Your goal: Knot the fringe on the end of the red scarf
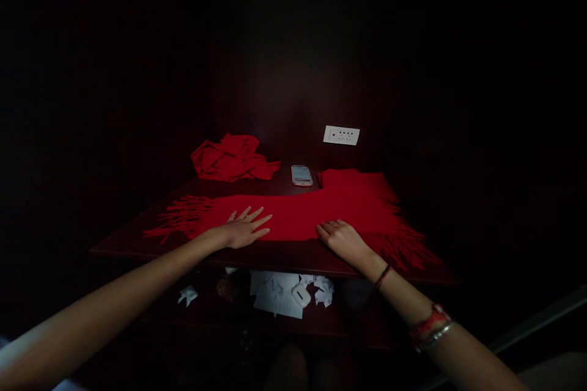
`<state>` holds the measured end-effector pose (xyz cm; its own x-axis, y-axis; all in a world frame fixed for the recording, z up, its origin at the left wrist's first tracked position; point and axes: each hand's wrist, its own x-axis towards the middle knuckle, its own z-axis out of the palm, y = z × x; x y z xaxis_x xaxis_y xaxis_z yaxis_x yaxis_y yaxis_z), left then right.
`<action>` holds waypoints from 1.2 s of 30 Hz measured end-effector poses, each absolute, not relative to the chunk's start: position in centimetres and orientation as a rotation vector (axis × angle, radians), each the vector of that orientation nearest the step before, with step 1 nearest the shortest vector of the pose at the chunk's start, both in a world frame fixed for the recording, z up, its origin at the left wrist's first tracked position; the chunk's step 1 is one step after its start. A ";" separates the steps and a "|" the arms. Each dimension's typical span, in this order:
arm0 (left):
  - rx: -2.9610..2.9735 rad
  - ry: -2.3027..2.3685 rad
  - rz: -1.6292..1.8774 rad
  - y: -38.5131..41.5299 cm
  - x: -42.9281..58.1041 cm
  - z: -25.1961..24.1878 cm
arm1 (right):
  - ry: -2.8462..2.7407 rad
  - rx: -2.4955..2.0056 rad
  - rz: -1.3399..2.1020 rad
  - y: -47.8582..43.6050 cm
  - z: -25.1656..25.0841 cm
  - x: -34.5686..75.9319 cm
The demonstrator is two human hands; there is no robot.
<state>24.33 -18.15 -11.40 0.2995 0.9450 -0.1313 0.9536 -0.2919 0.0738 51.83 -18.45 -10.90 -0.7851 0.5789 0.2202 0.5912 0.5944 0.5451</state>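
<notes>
A red scarf [293, 214] with fringed ends lies stretched flat across a dark table [275, 256]. On the scarf's left part rests my left hand [245, 229], palm down with its fingers spread. My right hand [339, 237] touches the near edge of the scarf right of the middle, its fingers curled together; they appear to pinch the cloth's edge. Behind the scarf's right part sits folded red cloth [353, 179]. The fringe hangs loosely at both ends.
A crumpled red cloth [233, 159] lies at the back left. A lit phone [301, 175] is at the back middle, below a white wall socket [342, 135]. A lower shelf holds papers [270, 293], a white case [301, 295] and crumpled paper [323, 291].
</notes>
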 end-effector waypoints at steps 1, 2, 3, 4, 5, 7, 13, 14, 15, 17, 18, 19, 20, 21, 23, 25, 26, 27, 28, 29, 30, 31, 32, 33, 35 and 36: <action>2.374 1.826 -0.124 -18.3 23.6 -11.2 | -2.796 -1.001 -0.973 -18.4 -10.8 51.5; 2.340 1.868 -0.148 -18.5 22.9 -11.1 | -2.802 -0.972 -0.982 -18.4 -10.7 51.1; 2.318 1.904 -0.163 -18.6 22.2 -11.0 | -2.808 -0.939 -0.989 -18.4 -10.7 50.6; 2.305 1.934 -0.172 -18.7 21.5 -11.0 | -2.814 -0.907 -0.993 -18.4 -10.6 50.1; 2.299 1.961 -0.176 -18.8 20.8 -11.1 | -2.823 -0.879 -0.992 -18.3 -10.6 49.6; 2.291 2.011 -0.171 -18.8 19.5 -11.2 | -2.845 -0.839 -0.978 -18.3 -10.7 48.6; 2.248 2.123 -0.121 -18.2 16.0 -11.9 | -2.880 -0.824 -0.932 -18.6 -10.5 45.8; 2.239 2.137 -0.119 -18.1 15.7 -12.0 | -2.886 -0.833 -0.925 -18.7 -10.5 45.3; 2.230 2.149 -0.118 -18.0 15.4 -12.1 | -2.891 -0.842 -0.917 -18.8 -10.4 44.9; 2.215 2.164 -0.112 -17.9 15.2 -12.1 | -2.896 -0.851 -0.900 -19.0 -10.4 44.0; 2.204 2.170 -0.115 -17.9 15.2 -12.0 | -2.896 -0.853 -0.890 -19.1 -10.5 43.7; 2.194 2.176 -0.121 -17.9 15.3 -11.9 | -2.892 -0.855 -0.880 -19.3 -10.5 43.3; 2.191 2.182 -0.129 -17.9 15.5 -11.7 | -2.888 -0.861 -0.868 -19.4 -10.6 43.1; 2.207 2.188 -0.129 -17.7 15.8 -11.4 | -2.884 -0.871 -0.855 -19.5 -10.7 42.8; 2.316 2.164 -0.088 -17.0 16.6 -10.8 | -2.875 -0.905 -0.827 -19.7 -10.7 42.7; 2.502 2.053 0.009 -15.7 18.0 -10.1 | -2.851 -0.964 -0.797 -20.0 -10.8 42.9; 2.583 1.968 0.058 -14.8 18.9 -9.8 | -2.830 -1.010 -0.782 -20.1 -10.8 43.1; 2.648 1.869 0.099 -13.7 19.9 -9.6 | -2.805 -1.065 -0.767 -20.3 -10.8 43.3; 2.683 1.785 0.129 -12.6 21.1 -9.4 | -2.776 -1.127 -0.752 -20.4 -10.8 43.6; 2.697 1.697 0.146 -11.5 22.2 -9.3 | -2.747 -1.185 -0.740 -20.5 -10.8 43.9; 2.684 1.617 0.168 -10.4 23.4 -9.2 | -2.721 -1.231 -0.730 -20.6 -10.8 44.1; 2.651 1.563 0.185 -9.3 24.5 -9.1 | -2.700 -1.259 -0.725 -20.7 -10.9 44.3; 2.632 1.534 0.188 -8.3 25.4 -9.1 | -2.686 -1.265 -0.726 -20.7 -10.9 44.4; 2.609 1.515 0.188 -7.4 26.0 -9.1 | -2.676 -1.254 -0.733 -20.7 -10.9 44.3; 2.574 1.491 0.168 -5.8 26.6 -9.0 | -2.671 -1.205 -0.750 -20.6 -10.9 44.1; 2.554 1.473 0.154 -5.2 26.5 -9.0 | -2.675 -1.178 -0.753 -20.5 -10.9 43.9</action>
<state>26.54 -5.18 -8.98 0.5014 0.8652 -0.0045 0.8457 -0.4889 0.2141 43.87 -20.46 -10.95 -0.6889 0.6584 0.3031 0.7198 0.5724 0.3926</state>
